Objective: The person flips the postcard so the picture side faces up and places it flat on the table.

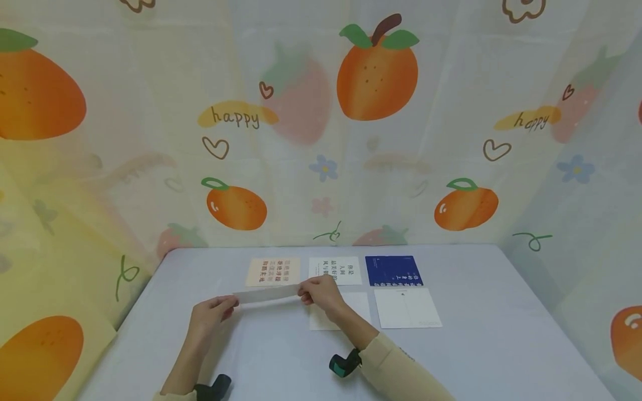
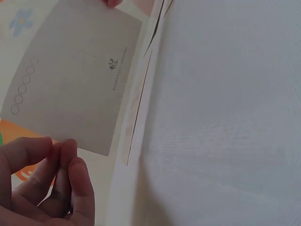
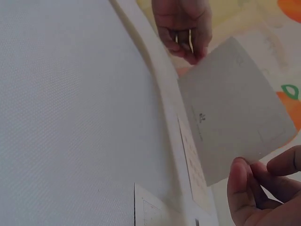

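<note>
A postcard (image 1: 268, 293) is held up off the table between both hands, seen nearly edge-on in the head view. My left hand (image 1: 209, 316) pinches its left end between thumb and fingers. At the opposite end, my right hand (image 1: 322, 293) grips it the same way. The left wrist view shows the card's pale printed side (image 2: 75, 80), with a row of small circles and a tiny emblem. Below my right wrist lies a white card (image 1: 356, 306), partly covered by the hand and forearm. Behind the held card is a beige card (image 1: 273, 272) with columns of characters.
A white card with dark characters (image 1: 346, 270) and a dark blue card (image 1: 393, 271) lie in the back row. In front of the blue one is a white postcard (image 1: 408, 308). The white table (image 1: 281, 367) ends against a fruit-patterned curtain (image 1: 321, 211).
</note>
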`<state>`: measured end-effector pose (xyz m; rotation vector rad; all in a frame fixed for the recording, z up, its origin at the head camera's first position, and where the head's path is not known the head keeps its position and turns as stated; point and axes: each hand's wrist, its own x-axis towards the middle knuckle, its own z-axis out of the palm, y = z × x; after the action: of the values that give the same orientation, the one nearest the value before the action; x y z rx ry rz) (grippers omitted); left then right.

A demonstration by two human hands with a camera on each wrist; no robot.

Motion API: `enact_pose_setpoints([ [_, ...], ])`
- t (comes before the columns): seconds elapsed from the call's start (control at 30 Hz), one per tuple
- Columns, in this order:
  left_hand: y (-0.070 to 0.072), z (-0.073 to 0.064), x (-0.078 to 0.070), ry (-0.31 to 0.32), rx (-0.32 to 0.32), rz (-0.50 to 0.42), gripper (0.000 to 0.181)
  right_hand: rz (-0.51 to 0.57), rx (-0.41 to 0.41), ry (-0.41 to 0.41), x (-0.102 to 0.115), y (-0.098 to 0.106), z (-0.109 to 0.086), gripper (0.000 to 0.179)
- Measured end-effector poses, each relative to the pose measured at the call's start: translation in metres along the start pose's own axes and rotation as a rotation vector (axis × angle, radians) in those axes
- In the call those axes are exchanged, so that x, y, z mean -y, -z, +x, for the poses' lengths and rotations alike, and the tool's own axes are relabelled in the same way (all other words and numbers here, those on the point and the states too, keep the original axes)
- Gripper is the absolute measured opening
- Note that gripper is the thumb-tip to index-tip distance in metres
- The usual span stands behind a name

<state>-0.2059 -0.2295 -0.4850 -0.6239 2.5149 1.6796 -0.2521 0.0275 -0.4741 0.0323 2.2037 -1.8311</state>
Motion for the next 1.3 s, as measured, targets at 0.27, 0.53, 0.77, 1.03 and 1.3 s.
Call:
enact_pose_setpoints([
  [0.27, -0.001, 0.0, 0.008, 0.009, 0.023, -0.105, 0.039, 0.012, 0.005, -0.003, -0.002, -0.002, -0.003, 0.015],
  [0.53, -0.002, -0.001, 0.011, -0.009, 0.014, -0.145, 0.034, 0.04, 0.01, 0.02, -0.007, -0.003, -0.003, 0.022],
  [0.77, -0.004, 0.001, 0.009, -0.005, -0.015, -0.154, 0.037, 0.087, -0.016, 0.025, -0.01, -0.005, -0.001, 0.028],
  [1.03, -0.002, 0.001, 0.012, -0.002, -0.036, -0.136, 0.036, 0.089, 0.002, -0.018, -0.01, -0.007, -0.004, 0.013],
  [1.3, 0.0, 0.005, 0.014, -0.002, -0.027, -0.121, 0.035, 0.085, -0.005, -0.022, -0.009, -0.008, -0.004, 0.011],
])
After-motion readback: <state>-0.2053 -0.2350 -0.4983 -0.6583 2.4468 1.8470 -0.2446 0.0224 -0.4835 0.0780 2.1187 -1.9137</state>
